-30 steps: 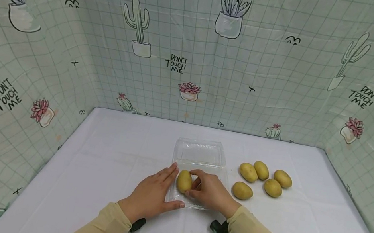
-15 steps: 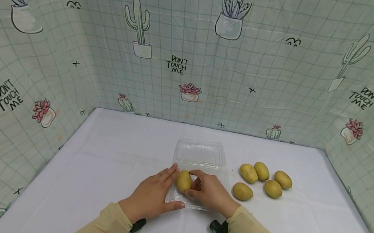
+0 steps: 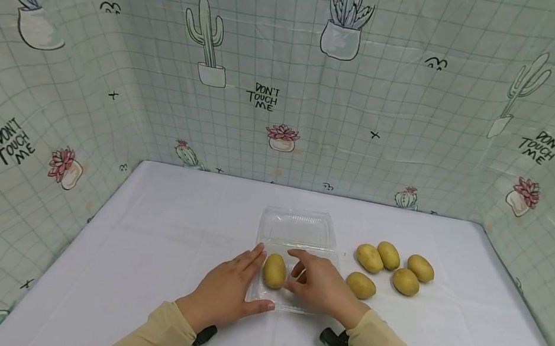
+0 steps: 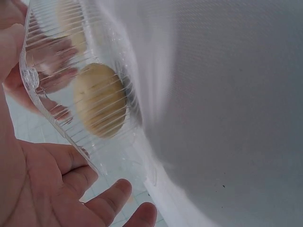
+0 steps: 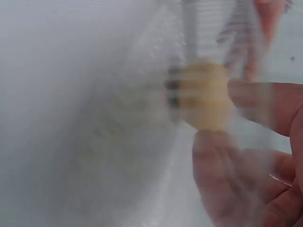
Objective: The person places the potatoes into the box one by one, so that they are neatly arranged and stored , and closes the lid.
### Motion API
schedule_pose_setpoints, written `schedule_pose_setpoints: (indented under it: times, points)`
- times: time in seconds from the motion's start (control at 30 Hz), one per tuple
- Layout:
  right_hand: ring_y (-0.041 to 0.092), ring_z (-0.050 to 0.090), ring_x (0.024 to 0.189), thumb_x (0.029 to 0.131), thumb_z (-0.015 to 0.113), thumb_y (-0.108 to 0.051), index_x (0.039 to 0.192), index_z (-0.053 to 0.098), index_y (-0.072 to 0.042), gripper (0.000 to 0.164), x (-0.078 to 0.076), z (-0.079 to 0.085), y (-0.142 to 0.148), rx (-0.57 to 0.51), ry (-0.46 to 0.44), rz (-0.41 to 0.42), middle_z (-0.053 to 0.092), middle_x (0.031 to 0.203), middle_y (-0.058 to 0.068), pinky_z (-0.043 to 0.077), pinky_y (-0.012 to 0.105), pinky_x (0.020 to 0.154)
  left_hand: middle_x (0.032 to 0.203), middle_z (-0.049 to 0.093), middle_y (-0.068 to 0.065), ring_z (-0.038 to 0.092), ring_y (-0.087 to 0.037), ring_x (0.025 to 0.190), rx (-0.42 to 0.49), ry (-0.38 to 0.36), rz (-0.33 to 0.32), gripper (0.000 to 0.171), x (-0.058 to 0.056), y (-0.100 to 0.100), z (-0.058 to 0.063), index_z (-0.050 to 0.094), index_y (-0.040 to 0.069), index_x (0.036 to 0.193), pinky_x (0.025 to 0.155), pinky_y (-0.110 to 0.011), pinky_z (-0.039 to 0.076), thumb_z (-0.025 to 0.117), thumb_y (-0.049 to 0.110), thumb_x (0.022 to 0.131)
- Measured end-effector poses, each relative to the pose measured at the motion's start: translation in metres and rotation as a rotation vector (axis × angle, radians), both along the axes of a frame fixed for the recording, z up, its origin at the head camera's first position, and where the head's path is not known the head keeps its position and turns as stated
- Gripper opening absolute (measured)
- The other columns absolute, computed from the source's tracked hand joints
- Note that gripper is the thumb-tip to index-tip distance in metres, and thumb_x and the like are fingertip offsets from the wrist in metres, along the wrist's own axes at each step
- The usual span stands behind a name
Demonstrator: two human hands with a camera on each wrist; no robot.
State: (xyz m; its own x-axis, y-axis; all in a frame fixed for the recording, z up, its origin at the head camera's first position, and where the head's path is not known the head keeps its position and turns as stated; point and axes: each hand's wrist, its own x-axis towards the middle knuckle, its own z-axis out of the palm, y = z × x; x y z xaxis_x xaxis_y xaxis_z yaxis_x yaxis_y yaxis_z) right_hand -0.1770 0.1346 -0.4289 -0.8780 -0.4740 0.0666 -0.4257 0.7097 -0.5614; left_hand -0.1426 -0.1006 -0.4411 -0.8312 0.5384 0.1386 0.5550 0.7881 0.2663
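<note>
A single yellow potato (image 3: 274,271) lies upright along the left side of a clear plastic clamshell box (image 3: 298,228), whose lid is folded back away from me. My left hand (image 3: 226,289) rests against the box's left edge with its fingers straight and its thumb out along the front edge. In the left wrist view the potato (image 4: 100,100) shows through the ribbed wall. Just right of the potato, my right hand (image 3: 323,286) hovers over the box with thumb and forefinger spread apart, holding nothing. The right wrist view is blurred by motion.
Several loose potatoes (image 3: 369,258) lie on the white tabletop (image 3: 185,213) to the right of the box. A patterned cloth (image 3: 293,68) stands behind and at both sides. Dark wrist cameras (image 3: 334,341) hang below the sleeves.
My right hand has let go of the potato and shifted a little to the right, its fingers wider apart. The potato stays in the box, and my left hand has stayed put.
</note>
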Motion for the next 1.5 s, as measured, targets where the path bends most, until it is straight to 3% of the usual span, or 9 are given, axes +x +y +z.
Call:
schedule_pose_setpoints:
  times: [0.27, 0.4, 0.6, 0.8, 1.07, 1.5]
  points:
    - [0.009, 0.064, 0.084, 0.087, 0.080, -0.017, 0.140, 0.054, -0.005, 0.060, 0.004, 0.024, 0.040, -0.067, 0.044, -0.072, 0.067, 0.103, 0.005, 0.054, 0.027, 0.070, 0.161, 0.026, -0.014, 0.038, -0.034, 0.140, -0.007, -0.011, 0.006, 0.096, 0.000, 0.001, 0.001, 0.034, -0.002, 0.153, 0.107, -0.046, 0.040, 0.055, 0.069, 0.091]
    - [0.014, 0.067, 0.088, 0.087, 0.079, -0.015, 0.138, 0.055, -0.005, 0.058, 0.005, 0.029, 0.065, -0.085, 0.080, -0.128, 0.067, 0.107, 0.009, 0.056, 0.031, 0.073, 0.161, 0.026, -0.014, 0.038, -0.034, 0.140, -0.002, -0.017, 0.005, 0.096, 0.000, 0.000, 0.001, 0.034, -0.002, 0.153, 0.107, -0.046, 0.040, 0.055, 0.068, 0.091]
    - [0.027, 0.067, 0.098, 0.088, 0.078, -0.011, 0.133, 0.057, 0.000, 0.050, 0.013, 0.019, 0.103, -0.089, 0.147, -0.165, 0.065, 0.116, 0.013, 0.056, 0.042, 0.082, 0.161, 0.026, -0.015, 0.037, -0.033, 0.141, 0.002, -0.018, -0.010, 0.096, 0.001, -0.001, 0.001, 0.033, -0.002, 0.153, 0.107, -0.045, 0.040, 0.054, 0.068, 0.092]
    - [0.030, 0.065, 0.101, 0.084, 0.081, -0.009, 0.129, 0.059, 0.003, 0.051, 0.023, 0.000, 0.127, 0.001, 0.212, -0.178, 0.063, 0.124, 0.015, 0.057, 0.041, 0.079, 0.161, 0.026, -0.015, 0.038, -0.033, 0.141, -0.020, -0.002, -0.008, 0.096, 0.000, 0.000, 0.000, 0.033, -0.003, 0.153, 0.108, -0.044, 0.039, 0.053, 0.068, 0.092]
    - [0.026, 0.065, 0.100, 0.082, 0.081, -0.008, 0.133, 0.057, 0.003, 0.058, 0.027, -0.016, 0.138, 0.014, 0.167, -0.187, 0.060, 0.125, 0.014, 0.056, 0.039, 0.078, 0.161, 0.025, -0.015, 0.036, -0.034, 0.141, -0.022, -0.018, -0.003, 0.096, 0.001, 0.000, 0.003, 0.032, -0.003, 0.153, 0.109, -0.045, 0.038, 0.053, 0.068, 0.092]
    - [0.011, 0.066, 0.082, 0.080, 0.084, -0.007, 0.134, 0.055, 0.006, 0.062, 0.030, -0.018, 0.134, -0.086, 0.069, -0.190, 0.056, 0.129, 0.022, 0.056, 0.025, 0.067, 0.161, 0.025, -0.015, 0.036, -0.034, 0.141, -0.020, -0.015, -0.002, 0.096, 0.001, 0.000, 0.002, 0.033, -0.002, 0.153, 0.108, -0.045, 0.038, 0.052, 0.069, 0.092]
